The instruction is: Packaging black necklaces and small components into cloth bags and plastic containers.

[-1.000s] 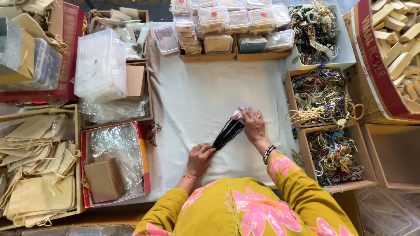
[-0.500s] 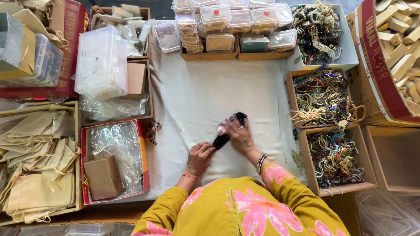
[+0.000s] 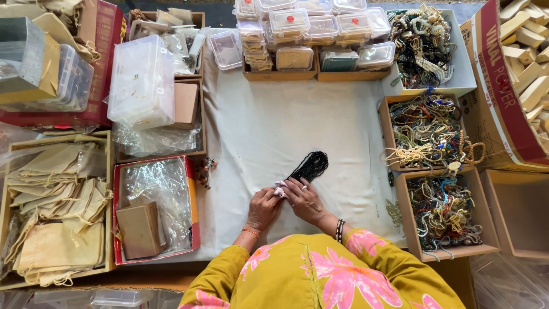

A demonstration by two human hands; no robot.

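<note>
Both hands have come together at the near end of the black bead bundle (image 3: pixel 309 167): the left hand (image 3: pixel 263 209) and right hand (image 3: pixel 304 200) now pinch a small pink tag (image 3: pixel 279 189) there. The bundle, lifted a moment ago, lies flat on the white cloth (image 3: pixel 257 126), angled toward the bead boxes (image 3: pixel 429 131).

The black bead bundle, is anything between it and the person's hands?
No. Both hands are already at the near end of the black bead bundle: the left hand and the right hand meet there around a small pale pink piece. The rest lies on the white cloth.
</note>
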